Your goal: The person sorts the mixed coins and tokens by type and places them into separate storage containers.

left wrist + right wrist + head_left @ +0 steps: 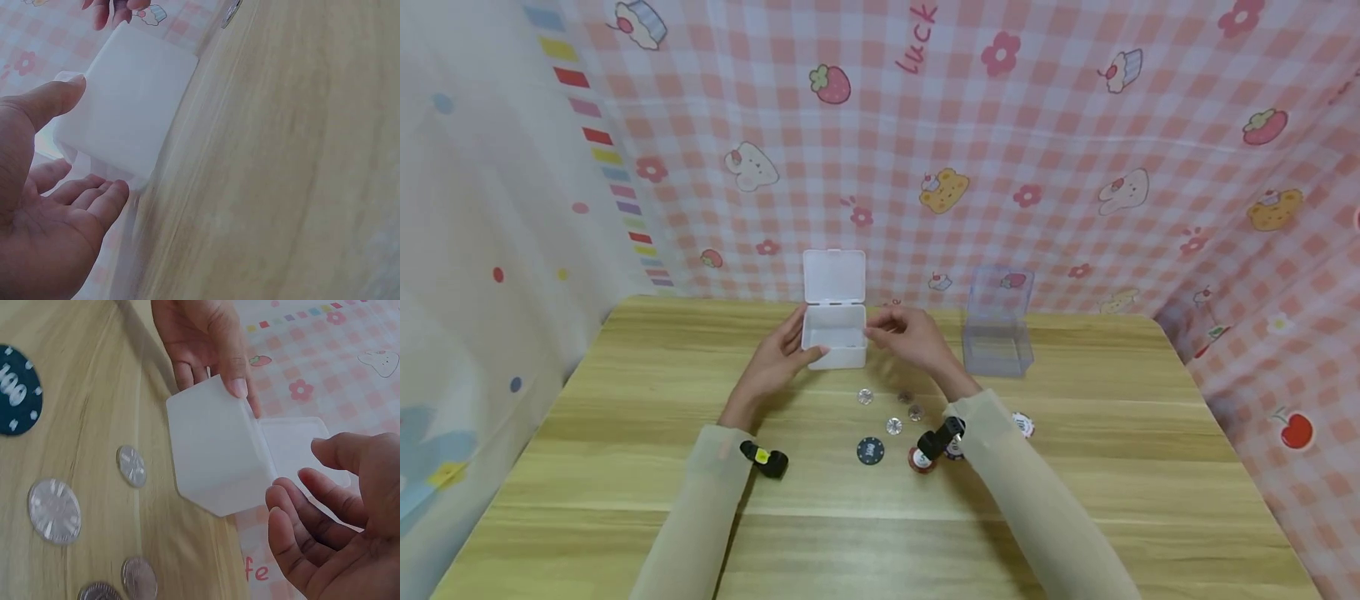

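A small white plastic box (837, 358) stands near the table's back edge, its hinged lid (835, 275) raised upright. My left hand (771, 358) holds the box by its left side, thumb over the front rim and fingers along the side wall. In the left wrist view the thumb and fingers are spread around the white box (128, 94). At the box's right side is my right hand (913, 337), fingertips close by the wall. The right wrist view shows that right hand (337, 519) with loosely bent fingers, the thumb apart and nothing between them.
A clear plastic box (1000, 362) with its lid up stands to the right. Several silver coins (865, 397) lie in front of the white box. Nearer are a dark poker chip (870, 451), a red chip (922, 465) and a white chip (1023, 424). A checked cloth (895, 125) hangs behind.
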Motion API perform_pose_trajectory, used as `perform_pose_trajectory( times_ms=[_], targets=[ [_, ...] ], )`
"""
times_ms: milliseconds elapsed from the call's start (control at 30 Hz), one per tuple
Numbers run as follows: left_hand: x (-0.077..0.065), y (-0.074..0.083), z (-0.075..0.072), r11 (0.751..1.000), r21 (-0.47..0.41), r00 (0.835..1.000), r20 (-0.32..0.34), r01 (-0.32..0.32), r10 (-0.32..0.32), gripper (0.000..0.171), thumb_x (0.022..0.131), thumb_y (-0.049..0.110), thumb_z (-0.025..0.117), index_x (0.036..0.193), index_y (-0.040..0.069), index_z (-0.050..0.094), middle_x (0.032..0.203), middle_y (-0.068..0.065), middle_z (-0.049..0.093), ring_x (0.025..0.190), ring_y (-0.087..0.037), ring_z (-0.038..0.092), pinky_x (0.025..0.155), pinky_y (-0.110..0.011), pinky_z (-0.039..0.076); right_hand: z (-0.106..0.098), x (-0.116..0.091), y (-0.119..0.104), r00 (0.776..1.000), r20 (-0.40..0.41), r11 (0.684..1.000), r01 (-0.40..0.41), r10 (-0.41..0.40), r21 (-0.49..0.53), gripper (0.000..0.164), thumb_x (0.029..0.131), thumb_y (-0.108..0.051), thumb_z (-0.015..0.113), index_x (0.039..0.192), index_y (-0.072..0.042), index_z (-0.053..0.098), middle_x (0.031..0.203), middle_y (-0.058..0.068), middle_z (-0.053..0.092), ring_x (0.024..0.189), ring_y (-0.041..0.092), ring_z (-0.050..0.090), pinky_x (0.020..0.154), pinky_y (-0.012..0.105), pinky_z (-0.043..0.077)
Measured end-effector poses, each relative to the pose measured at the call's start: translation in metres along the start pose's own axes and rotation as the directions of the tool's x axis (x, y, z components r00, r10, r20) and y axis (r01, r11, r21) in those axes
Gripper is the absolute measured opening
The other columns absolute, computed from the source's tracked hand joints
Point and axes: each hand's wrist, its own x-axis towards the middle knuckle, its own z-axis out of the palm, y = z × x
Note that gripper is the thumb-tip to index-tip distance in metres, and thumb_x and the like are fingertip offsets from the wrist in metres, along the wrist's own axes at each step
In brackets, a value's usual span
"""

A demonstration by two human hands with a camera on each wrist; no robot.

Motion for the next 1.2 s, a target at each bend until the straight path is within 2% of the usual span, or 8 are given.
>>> perform_pose_trajectory(
  times_ms=[100,333,467,700,900,1200],
  targets=[
    [-0.002,-0.001,-0.002,1.000,0.003,1.000,-0.001,-0.002,0.002,0.084,0.100,0.016,0.068,0.166,0.026,0.018,0.171,-0.004,0.023,0.156,-0.028,0.030,0.122,-0.045,0.036,-0.001,-0.003,0.004,0.999,0.022,0.999,0.024,-0.023,-0.040,0.026,0.096,-0.027,0.073,0.117,-0.011,0.074,0.109,0.006,0.076,0.089,0.018,0.069,0.079,0.028,0.059],
    [-0.003,0.001,-0.003,0.999,-0.030,1.000,0.019,-0.023,0.023,0.084,0.100,0.015,0.068,0.166,0.023,0.017,0.171,-0.005,0.022,0.156,-0.029,0.028,0.123,-0.045,0.035,-0.008,-0.013,0.010,0.997,0.065,0.995,0.053,-0.048,-0.085,0.031,0.096,-0.024,0.073,0.121,-0.005,0.071,0.111,0.009,0.075,0.093,0.021,0.069,0.084,0.032,0.059],
    [-0.002,0.001,-0.003,0.999,-0.025,0.999,0.019,-0.036,0.036,0.084,0.100,0.016,0.068,0.166,0.022,0.017,0.171,-0.007,0.023,0.156,-0.031,0.028,0.122,-0.047,0.035,-0.013,-0.017,0.016,0.994,0.099,0.990,0.066,-0.053,-0.124,0.034,0.095,-0.026,0.074,0.123,-0.006,0.070,0.109,0.008,0.074,0.092,0.020,0.069,0.082,0.031,0.060],
    [-0.002,0.000,-0.004,1.000,-0.022,1.000,0.017,-0.021,0.021,0.085,0.099,0.022,0.071,0.165,0.025,0.019,0.171,-0.004,0.024,0.156,-0.028,0.029,0.122,-0.046,0.036,-0.015,-0.025,0.030,0.987,0.145,0.984,0.085,-0.063,-0.157,0.036,0.095,-0.023,0.075,0.125,-0.004,0.069,0.110,0.008,0.073,0.096,0.022,0.069,0.083,0.032,0.060],
    [-0.001,0.001,-0.001,1.000,-0.012,1.000,0.017,-0.008,0.008,0.084,0.099,0.022,0.071,0.165,0.027,0.019,0.171,-0.003,0.024,0.156,-0.028,0.029,0.122,-0.045,0.036,-0.017,-0.032,0.042,0.984,0.171,0.976,0.074,-0.038,-0.207,0.039,0.093,-0.025,0.077,0.128,-0.009,0.069,0.110,0.002,0.072,0.099,0.019,0.067,0.090,0.034,0.059],
    [0.002,0.000,0.003,1.000,-0.016,1.000,0.022,-0.010,0.010,0.084,0.099,0.019,0.069,0.165,0.027,0.018,0.171,-0.004,0.023,0.156,-0.028,0.029,0.123,-0.046,0.035,-0.020,-0.044,0.052,0.978,0.208,0.968,0.055,-0.003,-0.245,0.034,0.090,-0.020,0.080,0.122,-0.011,0.071,0.103,-0.001,0.070,0.094,0.014,0.064,0.087,0.032,0.057]
  ],
)
